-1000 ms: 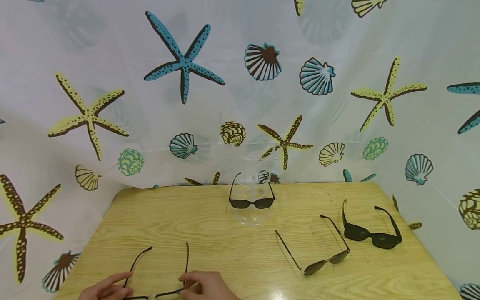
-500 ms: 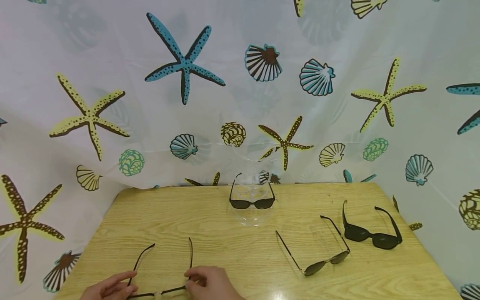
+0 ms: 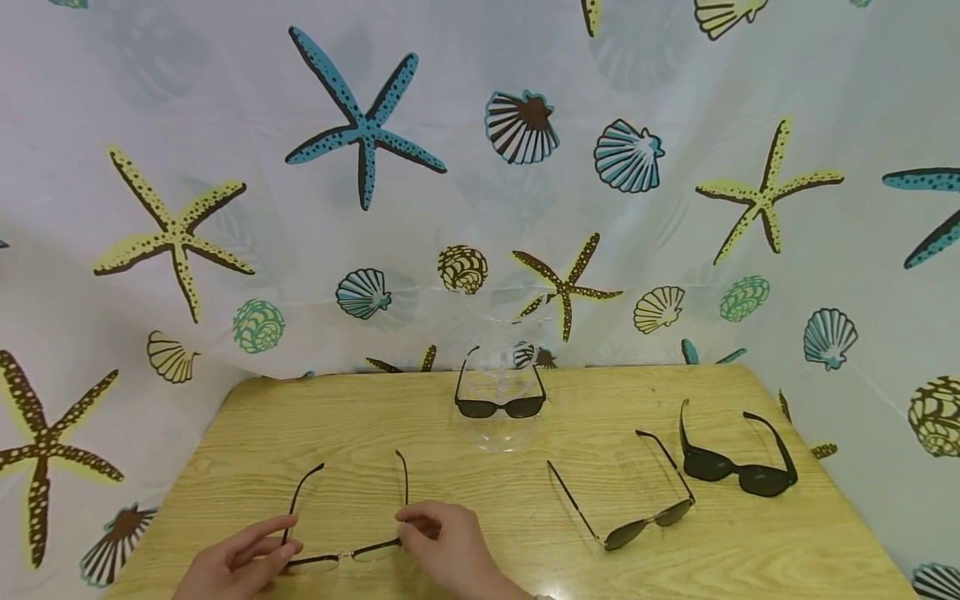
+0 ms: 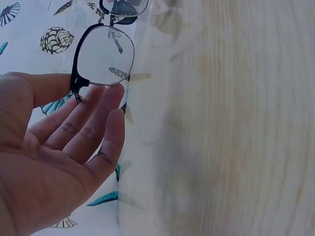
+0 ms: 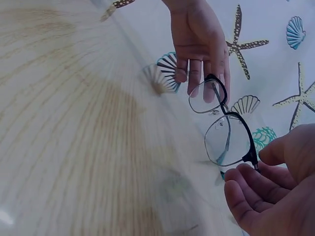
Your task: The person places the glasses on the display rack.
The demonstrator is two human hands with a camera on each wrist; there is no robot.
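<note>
A pair of eyeglasses with black browline tops and thin metal lower rims [image 3: 375, 548] faces me at the front left of the table, its temples spread and pointing away. My left hand [image 3: 243, 557] pinches its left hinge corner between thumb and fingers. At the opposite corner, my right hand [image 3: 450, 542] grips the other hinge. The left wrist view shows the thumb at the black end piece [image 4: 75, 81] with the fingers behind it. Both hands on the eyeglasses [image 5: 249, 142] appear in the right wrist view, one at each end.
A clear stand [image 3: 501, 439] at the back middle of the wooden table [image 3: 337, 417] bears dark sunglasses [image 3: 523, 407]. Thin-framed sunglasses [image 3: 626, 534] lie open at the right, with thick black sunglasses [image 3: 765, 479] beyond them. A curtain printed with starfish and shells [image 3: 525, 208] hangs behind.
Both hands have carried the eyeglasses forward and to the right, away from the table's front edge. More of their front now shows. The other sunglasses stay in place.
</note>
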